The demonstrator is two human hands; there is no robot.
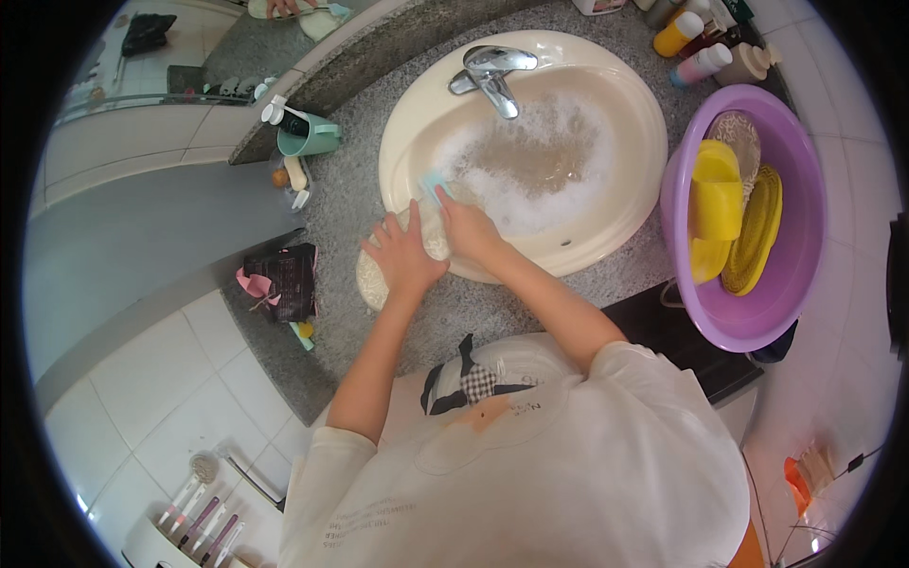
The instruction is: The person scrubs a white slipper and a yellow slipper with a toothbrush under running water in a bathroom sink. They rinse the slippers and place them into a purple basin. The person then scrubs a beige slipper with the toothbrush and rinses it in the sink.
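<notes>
A cream patterned slipper (372, 277) lies at the near left rim of the oval ceramic sink (612, 248). My left hand (408, 257) rests on the slipper with its fingers spread, pressing it down. In my right hand (469, 228) is a light blue brush (434, 186), held against the slipper's far end. Foamy, cloudy water (525, 160) stands in the basin below the chrome faucet (497, 74). The underside of the slipper and the brush's bristles are mostly hidden.
On the right a purple plastic basin (795, 284) holds yellow slippers (716, 188) and a patterned sole (738, 142). Bottles (678, 34) crowd the back right corner. At left are a green cup (312, 138), a soap bar (295, 174) and a black package (287, 284).
</notes>
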